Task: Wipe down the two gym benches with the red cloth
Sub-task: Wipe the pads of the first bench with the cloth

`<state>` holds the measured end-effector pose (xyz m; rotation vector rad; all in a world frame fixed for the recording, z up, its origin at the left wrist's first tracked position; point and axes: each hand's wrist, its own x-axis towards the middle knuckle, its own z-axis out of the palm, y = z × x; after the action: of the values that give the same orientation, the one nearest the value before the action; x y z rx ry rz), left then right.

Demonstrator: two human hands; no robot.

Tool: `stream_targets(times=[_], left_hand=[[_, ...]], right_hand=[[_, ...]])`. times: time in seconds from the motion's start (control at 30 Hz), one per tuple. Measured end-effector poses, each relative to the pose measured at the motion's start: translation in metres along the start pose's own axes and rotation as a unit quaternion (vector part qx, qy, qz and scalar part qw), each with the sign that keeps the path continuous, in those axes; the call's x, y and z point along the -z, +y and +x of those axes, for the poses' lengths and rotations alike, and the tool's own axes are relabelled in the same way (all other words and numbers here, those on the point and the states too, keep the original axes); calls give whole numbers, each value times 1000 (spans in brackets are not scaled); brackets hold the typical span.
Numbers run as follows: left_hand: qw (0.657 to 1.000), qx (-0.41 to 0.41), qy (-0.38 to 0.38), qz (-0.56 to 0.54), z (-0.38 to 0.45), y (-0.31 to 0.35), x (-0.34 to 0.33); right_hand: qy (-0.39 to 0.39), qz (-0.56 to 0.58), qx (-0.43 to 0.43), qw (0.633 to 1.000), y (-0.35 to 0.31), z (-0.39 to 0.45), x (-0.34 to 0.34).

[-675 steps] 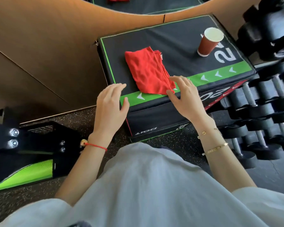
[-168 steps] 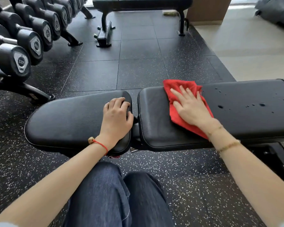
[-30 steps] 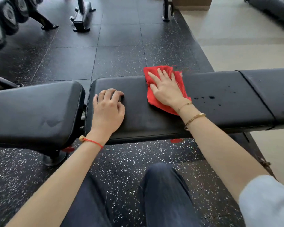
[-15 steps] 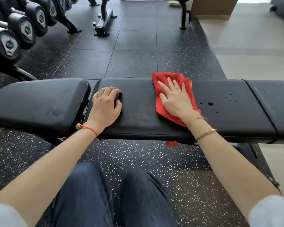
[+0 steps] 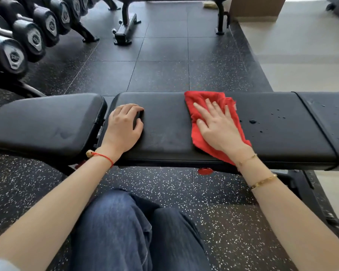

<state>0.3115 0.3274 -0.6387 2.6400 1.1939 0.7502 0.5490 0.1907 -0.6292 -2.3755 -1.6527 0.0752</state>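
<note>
A black padded gym bench [image 5: 164, 132] runs across the view in front of me, with a separate seat pad [image 5: 43, 122] on its left. The red cloth [image 5: 196, 132] lies flat on the long pad. My right hand [image 5: 216, 126] presses down on the cloth with fingers spread. My left hand [image 5: 124, 127] rests on the left end of the long pad, fingers curled, holding nothing. Water droplets [image 5: 252, 121] dot the pad just right of the cloth. Only the legs of a second bench [image 5: 126, 26] show at the top.
A rack of black dumbbells [image 5: 18, 42] stands at the upper left. Speckled rubber flooring [image 5: 160, 63] lies beyond the bench, with pale floor [image 5: 301, 55] to the right. A brown box [image 5: 256, 6] sits at the top right. My knees are just below the bench.
My right hand has slid the red cloth a little to the right along the pad, closer to the droplets. My left hand has stayed at the pad's left end.
</note>
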Motion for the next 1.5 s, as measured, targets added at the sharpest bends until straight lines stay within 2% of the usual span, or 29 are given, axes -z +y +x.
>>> stream_targets(times=[0.1, 0.3, 0.47, 0.63, 0.77, 0.93, 1.07, 1.13, 1.2, 1.3, 1.37, 1.5], left_hand=[[1000, 4, 0, 2, 1, -1, -2], [1000, -2, 2, 3, 1, 0, 0], [1000, -4, -5, -2, -1, 0, 0], [1000, 7, -9, 11, 0, 3, -1], [1000, 13, -13, 14, 0, 5, 0], [1000, 16, -15, 10, -1, 7, 0], [1000, 4, -22, 8, -1, 3, 1], [1000, 7, -24, 5, -2, 3, 2], [1000, 8, -28, 9, -2, 4, 1], [999, 13, -25, 15, -2, 6, 1], [999, 16, -24, 19, -3, 6, 1], [999, 17, -34, 39, -1, 8, 1]], right_hand=[[10, -20, -22, 1000, -22, 13, -4], [11, 6, 92, 996, -110, -10, -29], [21, 25, 89, 995, -66, -25, -20], [2, 4, -8, 1000, -1, 11, -6], [-19, -14, -41, 999, -17, 59, -6], [-25, 4, 89, 996, -74, 29, -19], [-13, 23, 176, 984, -53, -20, -14], [-11, 16, 149, 989, -25, -17, -7], [-11, 13, 74, 997, -1, 1, -1], [-13, -1, -17, 1000, -1, 39, 0], [-16, -10, -22, 1000, -19, 51, -7], [-17, 2, 53, 998, -46, 29, -13]])
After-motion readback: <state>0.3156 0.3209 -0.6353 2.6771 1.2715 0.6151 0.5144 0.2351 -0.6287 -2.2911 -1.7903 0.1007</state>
